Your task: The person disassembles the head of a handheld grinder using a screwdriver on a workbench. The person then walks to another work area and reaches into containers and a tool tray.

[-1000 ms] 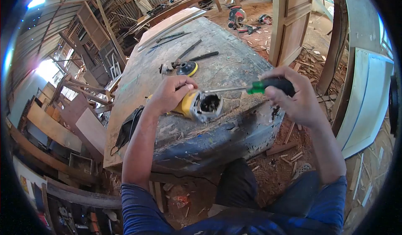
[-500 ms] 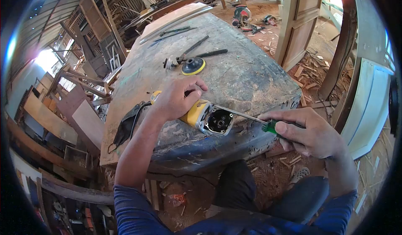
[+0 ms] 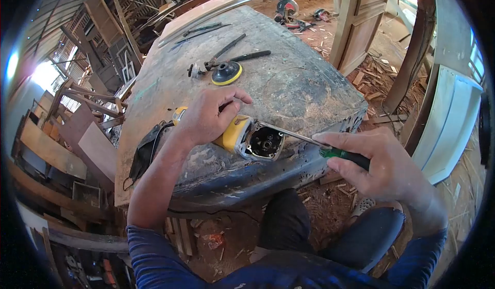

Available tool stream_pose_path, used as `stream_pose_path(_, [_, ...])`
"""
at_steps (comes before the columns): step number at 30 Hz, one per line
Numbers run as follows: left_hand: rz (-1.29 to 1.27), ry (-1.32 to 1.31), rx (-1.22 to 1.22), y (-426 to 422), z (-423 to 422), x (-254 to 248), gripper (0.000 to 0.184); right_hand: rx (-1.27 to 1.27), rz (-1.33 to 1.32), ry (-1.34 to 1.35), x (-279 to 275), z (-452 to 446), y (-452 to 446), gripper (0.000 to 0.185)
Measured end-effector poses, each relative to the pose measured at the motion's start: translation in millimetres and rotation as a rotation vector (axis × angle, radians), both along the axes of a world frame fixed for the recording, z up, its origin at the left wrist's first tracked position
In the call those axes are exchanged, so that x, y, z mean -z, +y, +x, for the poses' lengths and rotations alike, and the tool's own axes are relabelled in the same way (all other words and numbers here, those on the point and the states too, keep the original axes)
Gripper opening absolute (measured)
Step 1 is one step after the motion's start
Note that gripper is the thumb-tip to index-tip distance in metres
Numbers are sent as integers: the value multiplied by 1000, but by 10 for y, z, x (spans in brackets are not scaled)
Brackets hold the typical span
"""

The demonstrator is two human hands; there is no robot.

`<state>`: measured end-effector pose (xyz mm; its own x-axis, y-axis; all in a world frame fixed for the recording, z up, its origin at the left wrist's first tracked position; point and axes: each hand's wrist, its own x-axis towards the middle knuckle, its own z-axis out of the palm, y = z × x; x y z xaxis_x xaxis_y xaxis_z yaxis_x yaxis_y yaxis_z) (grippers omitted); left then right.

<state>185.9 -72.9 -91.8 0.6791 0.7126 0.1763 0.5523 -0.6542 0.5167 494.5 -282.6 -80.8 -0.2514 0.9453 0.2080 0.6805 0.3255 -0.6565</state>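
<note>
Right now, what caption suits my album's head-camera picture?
Left hand on a yellow tool, right hand holding a screwdriver.

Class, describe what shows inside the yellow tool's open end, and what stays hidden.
Inside the yellow tool is a dark cavity with a small round part near its centre. Whatever lies deeper is hidden by the casing.

Dead centre and stretching up the frame, the workbench (image 3: 289, 57)! On it, low centre, a power-tool housing (image 3: 227, 143), right under the left hand (image 3: 209, 114). Over to the right, a screwdriver (image 3: 335, 152) in the right hand (image 3: 381, 160), tip at the housing's open end. Behind the housing, a sanding pad (image 3: 227, 73); just beyond, two bars (image 3: 229, 48). Out left, near the bench's edge, a cloth (image 3: 144, 152). Upper right, a door (image 3: 361, 28), with a saw (image 3: 286, 8) on the floor (image 3: 322, 34) left of it. Far left, loose boards (image 3: 51, 150).
</note>
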Motion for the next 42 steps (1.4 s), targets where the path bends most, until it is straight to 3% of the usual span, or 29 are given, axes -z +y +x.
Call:
stream_pose_path(4, [19,-16,5,-3,3,-3,25,19,124,-430,-51,26,7,38])
stream_pose_path(7, [33,-22,9,-8,-12,22,25,-15,187,-64,92,28,55,39])
stream_pose_path(10, [19,-8,-6,-4,-9,3,26,32,-192,242,-83,27,104,41])
stream_pose_path(13, [0,7,0,-13,0,-42,26,9,-158,176,-46,45,169,43])
stream_pose_path(16, [-26,-6,11,-10,2,-17,27,8,251,-326,-26,-17,93,43])
stream_pose_path(19, [-19,-15,13,7,2,11,27,-10,504,-593,-3,34,127,42])
stream_pose_path(22, [-29,-21,-9,-29,8,5,27,24,510,-593,23,4,87,40])
stream_pose_path(24, [23,-41,13,4,-19,12,26,87,433,-134,54,-10,95,35])
stream_pose_path(28, [-81,-66,-63,-11,-36,28,27,217,209,455,175,2,56,22])
stream_pose_path(31, [-112,-64,-71,6,-57,18,29,235,271,586,395,-28,55,17])
stream_pose_path(34, [-104,-101,-63,23,-60,67,30,295,363,632,578,-12,51,24])
stream_pose_path(37, [-82,-126,-71,46,-51,97,30,402,42,734,371,-95,-94,36])
stream_pose_path(39, [-95,-117,-89,-3,-37,56,31,406,74,574,373,19,-69,39])
stream_pose_path(42, [-72,-85,-94,-19,-20,41,32,259,382,356,485,111,-63,39])
